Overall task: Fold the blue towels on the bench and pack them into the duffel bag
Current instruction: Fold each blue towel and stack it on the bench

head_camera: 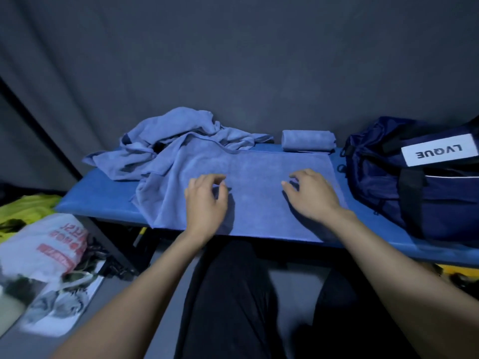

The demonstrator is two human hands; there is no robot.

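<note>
A blue towel [254, 172] lies spread flat across the middle of the blue bench [77, 200]. My left hand [207, 200] and my right hand [311, 193] hover over it side by side, fingers loosely curled, holding nothing. A crumpled heap of blue towels [166, 141] lies at the bench's back left, partly on the flat towel's left end. A rolled blue towel [307, 140] rests at the back of the bench. The navy duffel bag [414, 177] with a white label stands at the right end.
A dark curtain [233, 60] hangs right behind the bench. On the floor at the left lie a white plastic bag [44, 250] with red print and something yellow-green [23, 208]. My dark-trousered legs [233, 294] are in front of the bench.
</note>
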